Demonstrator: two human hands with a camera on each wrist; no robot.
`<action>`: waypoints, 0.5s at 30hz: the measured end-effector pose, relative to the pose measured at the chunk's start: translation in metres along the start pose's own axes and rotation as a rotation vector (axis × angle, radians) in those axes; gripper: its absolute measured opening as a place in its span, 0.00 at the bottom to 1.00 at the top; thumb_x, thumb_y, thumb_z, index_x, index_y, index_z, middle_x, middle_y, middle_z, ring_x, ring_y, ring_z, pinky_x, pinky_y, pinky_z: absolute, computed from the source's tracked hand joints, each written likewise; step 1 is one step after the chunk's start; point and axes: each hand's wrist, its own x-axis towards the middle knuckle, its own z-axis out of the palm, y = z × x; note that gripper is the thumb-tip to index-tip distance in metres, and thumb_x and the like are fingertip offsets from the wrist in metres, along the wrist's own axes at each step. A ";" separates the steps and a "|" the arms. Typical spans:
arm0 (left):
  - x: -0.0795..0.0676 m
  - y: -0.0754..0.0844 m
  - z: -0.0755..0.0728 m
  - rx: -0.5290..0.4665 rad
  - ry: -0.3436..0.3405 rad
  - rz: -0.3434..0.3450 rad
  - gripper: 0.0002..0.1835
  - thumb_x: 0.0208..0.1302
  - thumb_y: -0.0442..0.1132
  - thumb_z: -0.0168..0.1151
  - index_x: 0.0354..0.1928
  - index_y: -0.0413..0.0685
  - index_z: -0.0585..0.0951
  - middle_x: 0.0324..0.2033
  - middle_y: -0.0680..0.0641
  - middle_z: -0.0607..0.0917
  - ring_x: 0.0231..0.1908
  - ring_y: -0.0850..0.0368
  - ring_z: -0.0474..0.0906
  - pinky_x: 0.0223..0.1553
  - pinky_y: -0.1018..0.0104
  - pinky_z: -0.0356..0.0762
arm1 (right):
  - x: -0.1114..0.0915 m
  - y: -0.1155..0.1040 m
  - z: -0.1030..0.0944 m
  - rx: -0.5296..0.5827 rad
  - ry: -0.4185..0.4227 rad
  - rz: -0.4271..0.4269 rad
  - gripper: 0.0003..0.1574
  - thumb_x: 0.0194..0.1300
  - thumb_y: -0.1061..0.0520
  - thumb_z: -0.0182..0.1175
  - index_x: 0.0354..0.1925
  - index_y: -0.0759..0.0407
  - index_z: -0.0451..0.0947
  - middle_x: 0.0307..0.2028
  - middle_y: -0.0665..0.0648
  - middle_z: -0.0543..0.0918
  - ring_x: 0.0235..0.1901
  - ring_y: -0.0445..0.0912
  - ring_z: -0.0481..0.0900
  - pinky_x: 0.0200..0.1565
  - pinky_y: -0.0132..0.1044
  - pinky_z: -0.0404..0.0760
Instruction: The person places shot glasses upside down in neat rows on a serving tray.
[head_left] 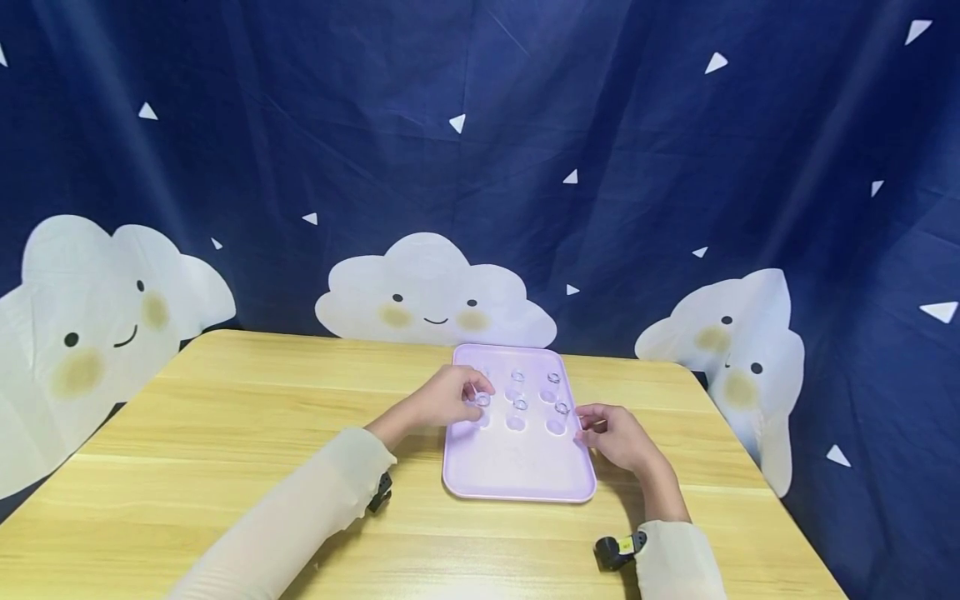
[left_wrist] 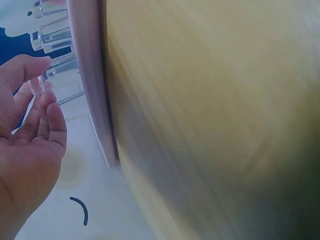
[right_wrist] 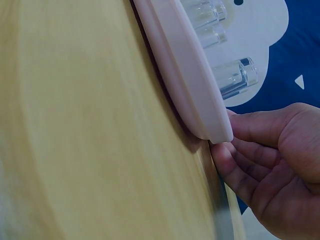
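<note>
A lilac tray [head_left: 517, 475] lies on the wooden table with several small clear glasses standing in rows on its farther part. My left hand [head_left: 447, 396] reaches over the tray's left side, thumb and fingers around the near-left clear glass [head_left: 482, 402]. In the left wrist view, that glass [left_wrist: 36, 85] shows between the thumb and fingertips. At the opposite side, my right hand [head_left: 618, 437] pinches the tray's rim. The right wrist view has the thumb over the tray edge [right_wrist: 220, 120] and a finger under it. Near this hand stands another clear glass [head_left: 560, 410].
The wooden table [head_left: 285, 400] extends to both sides and in front of the tray. The tray's far end reaches the table's back edge. Behind hangs a dark blue curtain [head_left: 375, 150] with clouds and small white triangles.
</note>
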 end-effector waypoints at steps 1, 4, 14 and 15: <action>0.000 0.000 0.000 0.002 -0.001 0.002 0.19 0.52 0.31 0.74 0.48 0.40 0.87 0.35 0.53 0.83 0.38 0.57 0.76 0.44 0.62 0.78 | 0.000 0.000 0.000 -0.001 0.000 0.002 0.21 0.65 0.68 0.65 0.57 0.66 0.81 0.42 0.57 0.85 0.41 0.49 0.81 0.40 0.38 0.81; -0.001 -0.001 0.001 -0.001 -0.004 0.001 0.18 0.53 0.31 0.73 0.48 0.40 0.87 0.35 0.53 0.83 0.37 0.57 0.76 0.43 0.62 0.77 | 0.000 0.000 0.000 0.000 0.001 0.002 0.21 0.64 0.68 0.65 0.56 0.66 0.81 0.42 0.57 0.86 0.42 0.50 0.82 0.41 0.38 0.82; -0.002 -0.002 0.002 -0.014 -0.011 0.003 0.18 0.52 0.30 0.74 0.48 0.40 0.87 0.34 0.54 0.82 0.36 0.58 0.75 0.42 0.64 0.76 | 0.000 0.000 0.000 0.007 0.004 -0.013 0.21 0.64 0.68 0.65 0.56 0.66 0.81 0.41 0.57 0.86 0.41 0.50 0.82 0.41 0.38 0.82; -0.002 -0.002 0.002 -0.012 -0.011 0.002 0.18 0.52 0.30 0.74 0.48 0.40 0.87 0.34 0.54 0.82 0.36 0.58 0.75 0.42 0.64 0.76 | 0.000 0.000 0.000 0.006 0.003 -0.014 0.21 0.64 0.68 0.65 0.56 0.67 0.81 0.41 0.57 0.86 0.41 0.50 0.82 0.41 0.38 0.82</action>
